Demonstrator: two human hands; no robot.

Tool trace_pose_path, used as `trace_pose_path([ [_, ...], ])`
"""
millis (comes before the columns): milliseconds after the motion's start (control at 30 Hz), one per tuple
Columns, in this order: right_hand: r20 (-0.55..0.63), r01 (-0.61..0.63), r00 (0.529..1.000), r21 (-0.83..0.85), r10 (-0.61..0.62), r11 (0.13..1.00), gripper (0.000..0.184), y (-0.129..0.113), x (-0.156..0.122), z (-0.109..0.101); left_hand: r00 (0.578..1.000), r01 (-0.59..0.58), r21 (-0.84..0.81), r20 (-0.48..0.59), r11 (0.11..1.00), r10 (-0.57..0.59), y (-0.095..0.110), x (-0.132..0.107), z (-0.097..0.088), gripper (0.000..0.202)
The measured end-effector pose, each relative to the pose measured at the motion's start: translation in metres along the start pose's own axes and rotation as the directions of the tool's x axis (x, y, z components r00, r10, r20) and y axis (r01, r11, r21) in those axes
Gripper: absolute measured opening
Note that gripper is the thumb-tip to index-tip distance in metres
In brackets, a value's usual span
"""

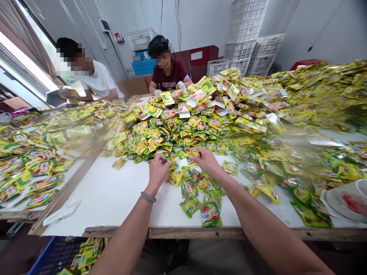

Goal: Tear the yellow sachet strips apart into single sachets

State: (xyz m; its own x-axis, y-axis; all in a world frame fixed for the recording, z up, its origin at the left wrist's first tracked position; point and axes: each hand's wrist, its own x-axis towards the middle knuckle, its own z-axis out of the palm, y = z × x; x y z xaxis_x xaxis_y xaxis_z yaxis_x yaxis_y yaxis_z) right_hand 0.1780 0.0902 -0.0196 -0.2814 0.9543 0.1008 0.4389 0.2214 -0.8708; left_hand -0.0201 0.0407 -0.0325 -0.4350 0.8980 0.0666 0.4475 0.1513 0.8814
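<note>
Left hand [158, 172] pinched a green packet [173, 164]; right hand [207, 160] gripped a yellow packet [193, 155], both beside the pile [177, 130]. Loose packets [210, 214] lay nearer on the bench [114, 198].

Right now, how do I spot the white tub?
On the white table, follow the wooden front edge to the picture's right side. Beside green packets sits the tub: round, white, red-marked, unlike its glossy, flattish neighbours.

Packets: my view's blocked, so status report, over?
Right hand touching yellow packet. Left hand at green packet, grip unclear. Heap crowds ahead; loose packets on near side.
</note>
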Motion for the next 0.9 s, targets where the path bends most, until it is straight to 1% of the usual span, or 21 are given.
trace_pose_path([
  [67,0.063,0.009,0.998,0.217,-0.024,0.976,0.028,-0.003,0.000,0.005,0.995,0.026,-0.189,0.100,0.982,-0.007,0.006,-0.007,-0.003,0.028],
  [100,0.096,0.007,0.995,0.293,-0.037,0.956,0.029,-0.005,-0.001,0.008,0.988,0.060,-0.293,0.154,0.954,-0.014,0.010,-0.010,-0.004,0.033],
  [133,0.118,0.000,0.992,0.331,-0.042,0.943,0.030,-0.007,-0.002,0.011,0.979,0.098,-0.390,0.204,0.916,-0.018,0.013,-0.014,-0.004,0.038],
  [200,0.119,-0.012,0.993,0.304,-0.025,0.952,0.030,-0.009,-0.004,0.017,0.963,0.168,-0.514,0.268,0.841,-0.029,0.020,-0.019,-0.002,0.042],
  [333,0.039,-0.032,0.999,0.125,0.027,0.992,0.023,-0.010,-0.009,0.022,0.942,0.275,-0.627,0.328,0.729,-0.073,0.027,-0.025,0.001,0.040],
  [400,0.035,-0.035,0.999,0.102,0.032,0.994,0.019,-0.011,-0.011,0.023,0.941,0.285,-0.629,0.326,0.723,-0.087,0.028,-0.024,0.003,0.039],
  [467,0.045,-0.038,0.998,0.106,0.033,0.994,0.017,-0.014,-0.012,0.024,0.950,0.274,-0.614,0.292,0.740,-0.109,0.028,-0.023,0.005,0.040],
  [567,0.052,-0.093,0.995,0.180,0.085,0.979,0.024,-0.019,-0.014,0.023,0.955,0.280,-0.636,0.264,0.719,-0.138,0.027,-0.021,0.007,0.040],
  [600,0.080,-0.119,0.991,0.237,0.103,0.964,0.028,-0.020,-0.014,0.022,0.953,0.286,-0.651,0.268,0.703,-0.140,0.027,-0.021,0.007,0.039],
  [667,0.205,-0.170,0.974,0.368,0.099,0.914,0.032,-0.024,-0.015,0.019,0.951,0.292,-0.664,0.277,0.688,-0.136,0.026,-0.021,0.007,0.037],
  [700,0.273,-0.189,0.959,0.415,0.076,0.890,0.031,-0.026,-0.016,0.017,0.951,0.289,-0.658,0.282,0.696,-0.128,0.027,-0.020,0.007,0.036],
  [733,0.317,-0.194,0.947,0.440,0.050,0.877,0.029,-0.027,-0.016,0.014,0.950,0.281,-0.641,0.290,0.714,-0.113,0.028,-0.019,0.006,0.035],
  [767,0.329,-0.183,0.944,0.444,0.031,0.877,0.027,-0.029,-0.016,0.012,0.949,0.265,-0.613,0.304,0.745,-0.087,0.031,-0.017,0.004,0.034],
  [800,0.304,-0.158,0.953,0.432,0.022,0.888,0.026,-0.031,-0.016,0.009,0.944,0.243,-0.572,0.327,0.784,-0.054,0.035,-0.013,0.002,0.033],
  [833,0.250,-0.123,0.968,0.403,0.020,0.907,0.024,-0.032,-0.016,0.007,0.935,0.210,-0.518,0.355,0.829,-0.015,0.040,-0.007,-0.001,0.032],
  [900,0.121,-0.062,0.992,0.295,0.027,0.953,0.021,-0.034,-0.014,0.003,0.916,0.097,-0.365,0.397,0.926,0.060,0.057,0.013,-0.007,0.032],
])
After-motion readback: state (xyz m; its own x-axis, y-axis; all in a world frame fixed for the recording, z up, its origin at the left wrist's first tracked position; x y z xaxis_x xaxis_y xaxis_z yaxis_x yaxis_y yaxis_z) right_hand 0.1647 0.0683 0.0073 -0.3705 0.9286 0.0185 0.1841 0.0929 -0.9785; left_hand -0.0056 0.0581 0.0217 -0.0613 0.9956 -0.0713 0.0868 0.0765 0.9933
